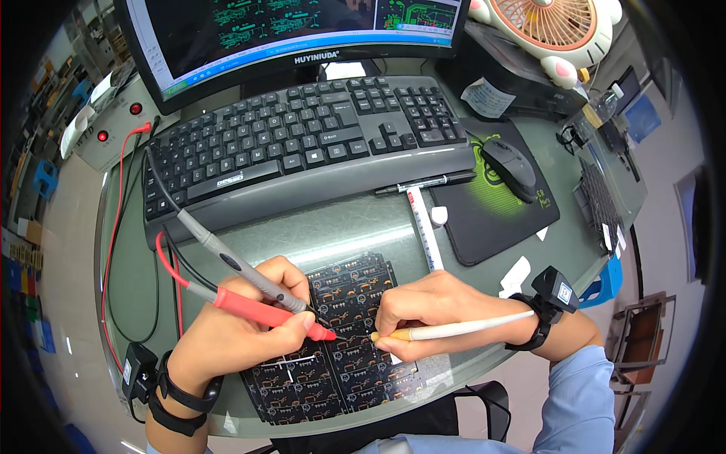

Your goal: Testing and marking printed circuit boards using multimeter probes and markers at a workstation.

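Observation:
My left hand (227, 333) is closed on two cabled test probes, one red (253, 308) and one grey (234, 261). The red probe's tip points down at a black circuit board panel (302, 390) with copper-coloured traces, lying at the table's front edge. Whether it touches the board, I cannot tell. My right hand (435, 306) pinches a slim, pen-like stick (473, 325), white with a yellowish front part, its front end over the panel's middle. Its tip is too small to make out. Both hands partly cover the panel.
Behind the panel are a black keyboard (302, 136) and a monitor (302, 57). A mouse (508, 168) sits on a dark mouse pad (495, 227) at right, near a black marker (427, 182). A light-coloured box (113, 144) with red lights stands left, with a red cable (115, 227) running down.

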Tool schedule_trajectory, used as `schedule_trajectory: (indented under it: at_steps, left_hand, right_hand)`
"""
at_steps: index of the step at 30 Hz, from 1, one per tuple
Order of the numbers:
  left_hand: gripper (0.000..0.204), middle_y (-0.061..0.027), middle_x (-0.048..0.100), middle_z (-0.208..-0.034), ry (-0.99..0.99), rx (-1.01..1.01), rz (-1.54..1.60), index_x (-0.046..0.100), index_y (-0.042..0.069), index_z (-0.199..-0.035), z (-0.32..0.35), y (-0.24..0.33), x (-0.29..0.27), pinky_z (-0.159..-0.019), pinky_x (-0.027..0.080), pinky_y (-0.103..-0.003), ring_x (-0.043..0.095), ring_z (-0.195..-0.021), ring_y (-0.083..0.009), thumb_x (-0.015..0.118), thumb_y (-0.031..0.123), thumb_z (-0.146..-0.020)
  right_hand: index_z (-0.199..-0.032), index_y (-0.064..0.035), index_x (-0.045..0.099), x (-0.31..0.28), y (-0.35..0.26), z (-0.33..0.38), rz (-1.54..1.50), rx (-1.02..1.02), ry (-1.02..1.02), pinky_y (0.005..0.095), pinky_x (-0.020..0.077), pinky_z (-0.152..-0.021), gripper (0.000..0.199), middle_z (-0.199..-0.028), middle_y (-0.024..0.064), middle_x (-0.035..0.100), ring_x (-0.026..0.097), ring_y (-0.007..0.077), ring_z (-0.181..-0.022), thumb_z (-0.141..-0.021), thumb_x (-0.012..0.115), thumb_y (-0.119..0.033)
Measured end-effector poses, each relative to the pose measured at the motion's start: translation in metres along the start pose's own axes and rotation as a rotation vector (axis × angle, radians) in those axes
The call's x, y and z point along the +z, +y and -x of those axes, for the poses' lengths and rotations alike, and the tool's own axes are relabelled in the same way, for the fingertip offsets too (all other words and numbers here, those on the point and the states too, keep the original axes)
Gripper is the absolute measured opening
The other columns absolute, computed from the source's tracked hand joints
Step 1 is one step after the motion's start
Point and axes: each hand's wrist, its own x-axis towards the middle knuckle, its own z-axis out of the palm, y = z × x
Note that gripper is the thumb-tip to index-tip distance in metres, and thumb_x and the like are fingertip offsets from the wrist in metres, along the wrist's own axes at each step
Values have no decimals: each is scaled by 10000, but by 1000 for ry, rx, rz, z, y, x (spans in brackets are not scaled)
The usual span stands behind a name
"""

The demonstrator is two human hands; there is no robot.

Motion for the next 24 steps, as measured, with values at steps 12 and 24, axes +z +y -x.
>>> schedule_trajectory:
  at_steps: [12,24]
  left_hand:
    - [222,11,531,-752,12,1,29,537,27,-890,-1,-1,1,-589,372,-215,466,-665,-44,693,162,-809]
    - [208,12,539,-760,13,2,29,544,31,-889,0,-1,1,-591,379,-208,479,-671,-41,690,154,-806]
  right_hand:
    - [-827,-53,500,-1,-1,-1,-7,0,-11,363,460,-520,174,-688,80,572,605,280,-586,-854,650,-137]
    - [-826,-54,498,-2,-1,-1,-13,-8,-14,355,456,-524,174,-692,74,564,599,272,-588,-855,649,-136]
